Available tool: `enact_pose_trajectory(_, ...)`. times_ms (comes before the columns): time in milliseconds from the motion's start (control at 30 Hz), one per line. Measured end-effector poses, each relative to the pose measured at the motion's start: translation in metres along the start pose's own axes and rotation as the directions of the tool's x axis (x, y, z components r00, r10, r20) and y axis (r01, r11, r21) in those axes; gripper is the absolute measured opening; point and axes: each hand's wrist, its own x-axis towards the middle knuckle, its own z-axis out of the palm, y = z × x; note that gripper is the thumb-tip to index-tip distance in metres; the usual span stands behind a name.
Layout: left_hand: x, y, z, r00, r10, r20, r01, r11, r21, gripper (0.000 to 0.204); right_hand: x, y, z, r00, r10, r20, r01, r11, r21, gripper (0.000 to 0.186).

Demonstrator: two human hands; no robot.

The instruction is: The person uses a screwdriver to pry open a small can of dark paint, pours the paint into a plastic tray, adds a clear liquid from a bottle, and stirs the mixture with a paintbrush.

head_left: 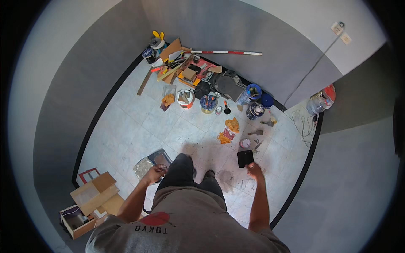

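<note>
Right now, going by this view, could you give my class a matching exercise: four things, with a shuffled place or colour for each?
Things:
1. Black square
2. Tray
3. Pole
4. Cable

Places or colours:
A. Red and white
B. By the left hand
C. Hanging from a wall socket
D. In the right hand

Pairs: 1-D, 2-B, 3-A, 4-C

Black square: matt, smooth; plastic or rubber, can't tell. Tray: rough, crusted on its pale side. Floor: smooth tile, slight gloss. Wall: matt paint. Shirt: matt cloth. Bottle: clear glossy plastic. Orange wad: crumpled, plastic or cloth. Box: matt, wood or cardboard unclear.
</note>
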Motion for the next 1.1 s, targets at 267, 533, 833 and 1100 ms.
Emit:
enact_pose_trajectory(267, 0.172, 0.065, -0.012, 1.0, 0.012, 0.026, -0.015, 0.99, 0.142, 0.038, 0.196, -0.209, -0.017, 0.995, -0.016, -0.1, 0.013, 0.999, -0.031, 0.034)
enact_pose_trajectory(533, 0.516, 0.124, -0.002, 0.975, 0.176, 0.133, -0.203, 0.951, 0.234, 0.04, 0.484, -0.318, 0.205, 0.971, -0.148, 0.189, 0.127, 0.985, 0.115, 0.029)
enact_pose_trajectory(833, 0.692, 0.046, 0.143, 0.98, -0.105, 0.167, 0.148, 0.95, -0.274, 0.034, 0.896, -0.405, 0.385, 0.957, -0.127, 0.262, 0.214, 0.916, -0.339, 0.047)
enact_pose_trajectory(1100, 0.738, 0.061, 0.16, 0.972, -0.18, 0.153, 0.221, 0.923, -0.317, 0.036, 1.021, -0.419, 0.458, 0.999, 0.003, -0.036, -0.012, 0.97, -0.241, 0.049)
